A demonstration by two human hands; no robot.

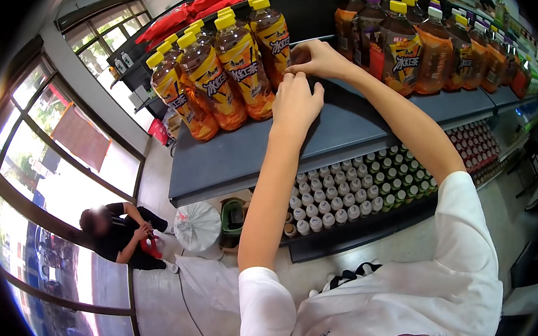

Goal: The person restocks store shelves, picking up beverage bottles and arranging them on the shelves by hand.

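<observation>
The step in hand appeared to be aligning the yellow-capped bottle (274, 38), upright at the cluster's (212, 81) right edge on the shelf (234, 161); the left hand (295, 102) and right hand (321, 59) adjoined it, grip indeterminable, and the next move seemingly called for light contact.

Yellow-capped bottles (216, 78) stand upright, close together (amber drink, yellow-and-black labels). They cluster near the shelf's (231, 161) left edge.

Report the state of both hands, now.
Left hand: fingers curled; whether it holds anything cannot be told.
Right hand: fingers bent beside a yellow-capped bottle; grip cannot be told.
</observation>
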